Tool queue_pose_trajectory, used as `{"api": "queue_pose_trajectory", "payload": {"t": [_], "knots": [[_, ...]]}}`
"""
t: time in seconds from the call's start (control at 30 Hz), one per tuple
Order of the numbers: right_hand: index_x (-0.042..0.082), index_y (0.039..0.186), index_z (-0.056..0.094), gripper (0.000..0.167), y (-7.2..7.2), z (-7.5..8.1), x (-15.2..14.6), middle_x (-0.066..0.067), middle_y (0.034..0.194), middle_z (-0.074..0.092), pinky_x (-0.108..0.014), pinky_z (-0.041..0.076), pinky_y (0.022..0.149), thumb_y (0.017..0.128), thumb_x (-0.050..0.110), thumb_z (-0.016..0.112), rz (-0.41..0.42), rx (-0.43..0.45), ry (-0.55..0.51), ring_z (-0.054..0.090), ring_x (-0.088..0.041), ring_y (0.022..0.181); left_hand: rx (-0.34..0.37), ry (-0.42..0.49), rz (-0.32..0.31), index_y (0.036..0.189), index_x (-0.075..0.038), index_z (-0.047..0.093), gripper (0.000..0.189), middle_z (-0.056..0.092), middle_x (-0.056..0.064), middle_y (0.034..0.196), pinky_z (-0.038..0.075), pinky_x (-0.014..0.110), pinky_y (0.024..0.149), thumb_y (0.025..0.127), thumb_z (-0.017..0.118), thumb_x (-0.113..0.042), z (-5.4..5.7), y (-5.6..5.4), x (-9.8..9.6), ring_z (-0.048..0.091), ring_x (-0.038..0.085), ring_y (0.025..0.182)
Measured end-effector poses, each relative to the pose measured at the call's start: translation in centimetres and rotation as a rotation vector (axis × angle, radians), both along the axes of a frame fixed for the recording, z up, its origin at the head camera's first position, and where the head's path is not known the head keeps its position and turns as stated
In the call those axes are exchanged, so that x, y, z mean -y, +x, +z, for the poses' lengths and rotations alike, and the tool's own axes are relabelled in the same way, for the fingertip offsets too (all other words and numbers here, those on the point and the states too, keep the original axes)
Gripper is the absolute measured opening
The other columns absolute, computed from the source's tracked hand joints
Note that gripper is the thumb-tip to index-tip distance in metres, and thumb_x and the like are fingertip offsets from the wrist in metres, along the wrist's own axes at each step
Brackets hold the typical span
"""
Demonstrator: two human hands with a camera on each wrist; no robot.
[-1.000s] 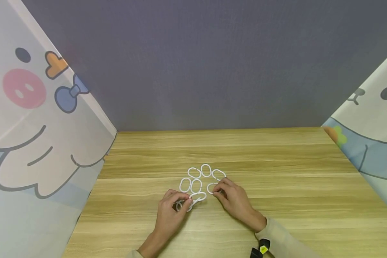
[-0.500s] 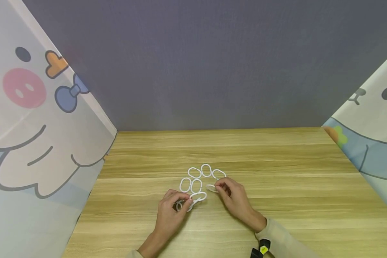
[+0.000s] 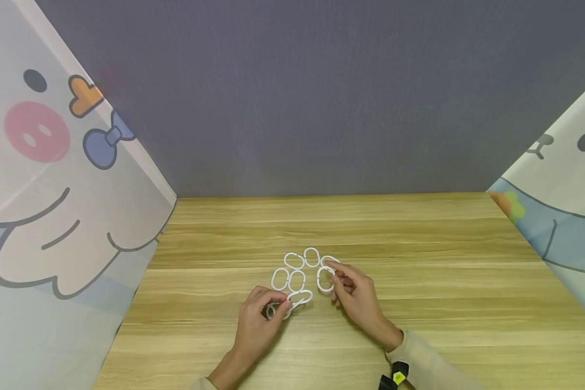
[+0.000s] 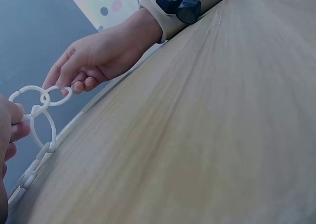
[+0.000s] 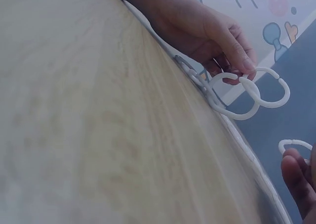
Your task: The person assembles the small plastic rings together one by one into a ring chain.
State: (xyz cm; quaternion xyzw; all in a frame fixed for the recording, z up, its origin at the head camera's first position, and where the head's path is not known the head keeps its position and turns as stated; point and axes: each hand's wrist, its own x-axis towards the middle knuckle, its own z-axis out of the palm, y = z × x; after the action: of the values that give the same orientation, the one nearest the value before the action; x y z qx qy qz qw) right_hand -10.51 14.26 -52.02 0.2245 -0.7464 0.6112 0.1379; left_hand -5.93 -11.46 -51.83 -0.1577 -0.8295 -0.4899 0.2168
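In the head view my left hand (image 3: 260, 319) pinches a white oval plastic link (image 3: 311, 296) between thumb and fingertips. More links hang from it in a short chain, partly behind the hand. The right wrist view shows a second link (image 5: 237, 116) hooked through the held one, with small gaps in their outlines. My right hand (image 3: 359, 298) pinches a separate white link (image 3: 318, 280) by its right side, raised and tilted upright. Whether the two held links touch is unclear in the left wrist view, where they overlap; the head view shows them apart.
Several white links lie beyond the hands on the wooden table (image 3: 419, 238), among them a loose link (image 3: 311, 249) at the back and a link (image 3: 272, 280) at the left. A grey panel (image 3: 322, 108) stands behind, with cartoon-printed panels at both sides.
The right hand has picked its link up off the table and turned it from flat to upright. The left hand and its chain have stayed in place.
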Motion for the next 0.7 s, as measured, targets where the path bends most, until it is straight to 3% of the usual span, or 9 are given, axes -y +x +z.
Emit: {"api": "queue_pose_trajectory", "payload": {"t": [0.33, 0.57, 0.7], "knots": [[-0.016, 0.132, 0.068, 0.029, 0.3, 0.6, 0.3, -0.031, 0.084, 0.065, -0.028, 0.059, 0.048, 0.104, -0.018, 0.06, 0.05, 0.132, -0.146, 0.068, -0.017, 0.058, -0.011, 0.0, -0.02, 0.094, -0.011, 0.082, 0.013, 0.077, -0.007, 0.094, 0.064, 0.029, 0.077, 0.088, 0.092, -0.004, -0.2, -0.1, 0.1, 0.068, 0.009, 0.091], [-0.017, 0.128, 0.069, 0.027, 1.1, 1.7, 0.6, -0.016, 0.08, 0.068, -0.024, 0.057, 0.047, 0.102, -0.018, 0.062, 0.087, 0.205, -0.207, 0.065, -0.005, 0.06, -0.01, -0.006, -0.022, 0.094, -0.013, 0.082, 0.019, 0.077, -0.01, 0.093, 0.064, 0.029, 0.078, 0.085, 0.093, 0.0, -0.2, -0.1, 0.0, 0.068, 0.009, 0.091], [-0.019, 0.128, 0.068, 0.027, 1.6, 2.2, 0.8, -0.02, 0.08, 0.068, -0.024, 0.057, 0.047, 0.102, -0.017, 0.062, 0.124, 0.221, -0.215, 0.065, -0.004, 0.06, -0.014, -0.016, -0.019, 0.093, -0.016, 0.081, 0.025, 0.076, -0.012, 0.093, 0.064, 0.028, 0.08, 0.082, 0.095, 0.002, -0.1, -0.1, -0.1, 0.068, 0.008, 0.091]]}}
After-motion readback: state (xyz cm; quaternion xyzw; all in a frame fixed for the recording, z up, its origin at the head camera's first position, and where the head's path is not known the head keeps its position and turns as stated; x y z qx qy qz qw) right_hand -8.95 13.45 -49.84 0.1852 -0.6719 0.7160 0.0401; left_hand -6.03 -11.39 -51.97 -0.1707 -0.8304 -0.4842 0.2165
